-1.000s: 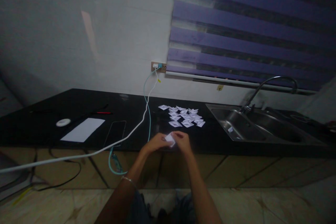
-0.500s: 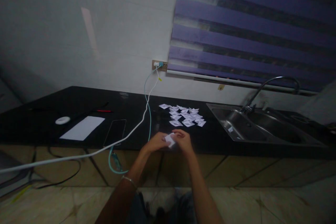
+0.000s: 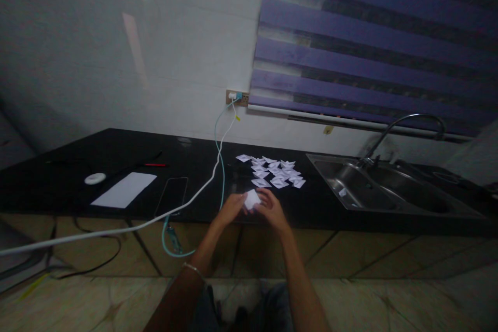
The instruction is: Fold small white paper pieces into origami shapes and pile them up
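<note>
Both my hands meet at the front edge of a black counter (image 3: 58, 187). My left hand (image 3: 231, 207) and my right hand (image 3: 271, 208) pinch a small white folded paper (image 3: 251, 199) between their fingertips, just above the counter. A little beyond them lies a cluster of several small white folded papers (image 3: 274, 172). A thin bracelet circles my left wrist.
A steel sink (image 3: 373, 192) with a curved tap (image 3: 404, 127) is set into the counter at the right. A white cable (image 3: 182, 202) and a teal cable (image 3: 220, 166) hang from a wall socket (image 3: 236, 97). A phone (image 3: 171, 196), a white sheet (image 3: 124, 190), a white disc (image 3: 94, 178) and a red pen (image 3: 154, 165) lie left.
My hands have lifted the folded paper slightly and moved it a bit farther over the counter. The paper now shows more of its face.
</note>
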Available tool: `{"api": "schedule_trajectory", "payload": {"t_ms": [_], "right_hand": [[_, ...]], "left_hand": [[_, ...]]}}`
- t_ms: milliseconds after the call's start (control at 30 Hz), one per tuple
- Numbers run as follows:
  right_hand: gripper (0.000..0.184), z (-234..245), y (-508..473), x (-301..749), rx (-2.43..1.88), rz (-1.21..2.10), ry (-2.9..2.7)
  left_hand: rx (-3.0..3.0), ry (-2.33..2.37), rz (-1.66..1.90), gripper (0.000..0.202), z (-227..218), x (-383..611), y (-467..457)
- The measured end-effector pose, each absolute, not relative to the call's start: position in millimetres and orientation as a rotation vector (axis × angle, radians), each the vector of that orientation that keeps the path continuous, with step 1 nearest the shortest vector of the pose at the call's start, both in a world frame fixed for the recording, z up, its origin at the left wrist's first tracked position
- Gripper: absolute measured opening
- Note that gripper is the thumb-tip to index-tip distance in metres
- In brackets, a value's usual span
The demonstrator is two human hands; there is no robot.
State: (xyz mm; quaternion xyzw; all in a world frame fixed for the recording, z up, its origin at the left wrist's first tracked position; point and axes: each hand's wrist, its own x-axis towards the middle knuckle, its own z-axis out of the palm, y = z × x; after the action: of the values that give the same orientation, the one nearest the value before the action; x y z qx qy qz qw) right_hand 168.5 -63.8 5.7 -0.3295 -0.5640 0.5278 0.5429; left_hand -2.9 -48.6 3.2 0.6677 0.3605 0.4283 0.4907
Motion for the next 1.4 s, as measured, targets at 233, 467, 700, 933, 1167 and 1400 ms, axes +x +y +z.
{"api": "schedule_trajectory", "payload": {"t_ms": [233, 467, 700, 933, 1167, 1400], "right_hand": [[0.041, 5.9, -66.1, 170.3, -0.891, 1.252, -1.438], [0.034, 1.0, -63.7, 170.9, -0.896, 1.111, -1.422], [0.030, 5.0, -68.0, 169.6, -0.933, 1.065, -1.414], [0.029, 4.9, -67.2, 173.1, -0.935, 1.066, -1.414], [0.028, 4.1, -64.9, 173.2, -0.971, 1.055, -1.409], [0.026, -1.1, -61.6, 170.2, -1.028, 0.955, -1.420]], "left_hand": [[1.538, 0.858, 1.036, 0.054, 13.4, -6.8, -52.5], [1.322, 0.919, 1.131, 0.050, 13.8, -10.6, -53.5], [1.308, 0.845, 1.178, 0.033, 9.2, -12.8, -51.6], [1.378, 0.980, 1.151, 0.028, 9.7, -15.3, -54.1], [1.400, 0.956, 1.185, 0.032, 12.2, -11.4, -53.8], [1.467, 0.954, 1.198, 0.032, 7.6, -7.4, -51.2]]}}
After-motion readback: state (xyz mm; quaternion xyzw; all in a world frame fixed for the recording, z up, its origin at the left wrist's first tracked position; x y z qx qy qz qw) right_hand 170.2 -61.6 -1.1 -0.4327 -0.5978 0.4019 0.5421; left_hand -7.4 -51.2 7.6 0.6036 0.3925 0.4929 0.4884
